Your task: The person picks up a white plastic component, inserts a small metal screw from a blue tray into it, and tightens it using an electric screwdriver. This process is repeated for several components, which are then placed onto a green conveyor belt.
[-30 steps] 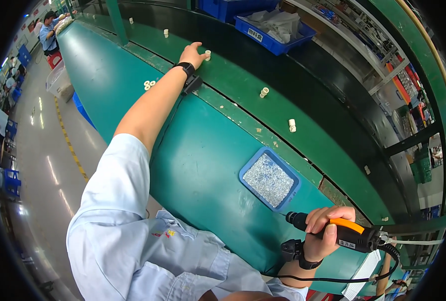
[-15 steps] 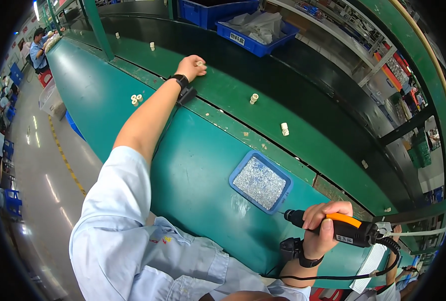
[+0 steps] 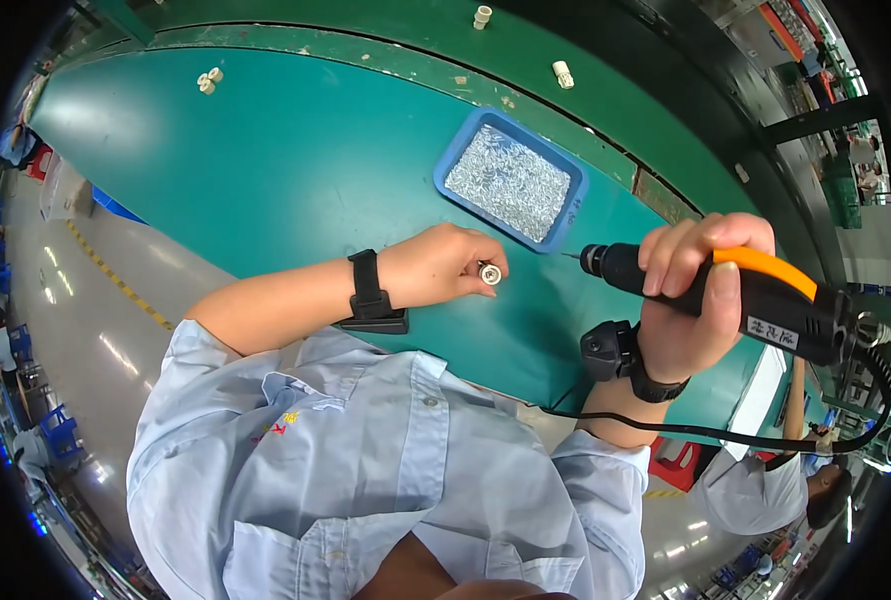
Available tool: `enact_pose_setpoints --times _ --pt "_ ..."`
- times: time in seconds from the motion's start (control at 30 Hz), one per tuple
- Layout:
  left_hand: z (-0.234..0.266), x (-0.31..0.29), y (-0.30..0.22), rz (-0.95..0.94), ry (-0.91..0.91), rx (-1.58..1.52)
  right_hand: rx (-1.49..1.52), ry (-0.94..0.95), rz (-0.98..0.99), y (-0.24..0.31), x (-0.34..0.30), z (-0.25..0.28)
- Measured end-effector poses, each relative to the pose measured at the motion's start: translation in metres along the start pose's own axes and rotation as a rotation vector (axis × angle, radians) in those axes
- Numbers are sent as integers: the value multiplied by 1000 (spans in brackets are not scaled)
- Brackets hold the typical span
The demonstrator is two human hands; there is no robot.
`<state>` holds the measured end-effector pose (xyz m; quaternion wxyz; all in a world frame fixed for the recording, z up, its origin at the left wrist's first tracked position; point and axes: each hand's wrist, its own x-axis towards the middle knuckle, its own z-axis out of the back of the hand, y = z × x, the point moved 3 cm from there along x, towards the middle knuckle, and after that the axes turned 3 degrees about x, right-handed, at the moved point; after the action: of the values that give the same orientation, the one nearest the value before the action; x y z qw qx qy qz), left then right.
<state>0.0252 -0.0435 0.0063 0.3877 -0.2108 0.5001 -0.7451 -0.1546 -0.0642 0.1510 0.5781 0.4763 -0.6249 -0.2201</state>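
My left hand [image 3: 435,266] pinches a small white cylindrical part [image 3: 490,273] just above the green table [image 3: 285,170], close to my chest. My right hand [image 3: 690,290] grips a black and orange electric screwdriver [image 3: 755,300]; its bit points left toward the part, a short gap away. A blue tray [image 3: 450,165] full of small silvery screws sits just beyond both hands. I wear a black wrist strap on each arm.
Loose white parts lie on the far belt: a pair [image 3: 208,80] at the left, one [image 3: 481,15] at the top, one [image 3: 563,74] to its right. A black cable [image 3: 705,432] runs from the screwdriver. Another person [image 3: 765,490] works at the lower right.
My left arm has pulled back from the far belt and now holds a white part near my chest. The view has tipped down toward the table. My right hand keeps the screwdriver.
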Motion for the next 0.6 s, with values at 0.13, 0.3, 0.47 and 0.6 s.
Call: enact_pose_setpoints --times 0.13,0.3,0.47,0.6 --pt "-7 -2 -2 -61 -68 78 -18 9 31 0 -1 4" --pt "6 -4 -20 -27 -83 56 -79 49 40 0 -7 6" --pt "45 32 -11 -247 -239 291 -75 75 41 2 -7 3" --pt "49 61 0 -163 -146 471 -82 62 29 -4 -4 4"
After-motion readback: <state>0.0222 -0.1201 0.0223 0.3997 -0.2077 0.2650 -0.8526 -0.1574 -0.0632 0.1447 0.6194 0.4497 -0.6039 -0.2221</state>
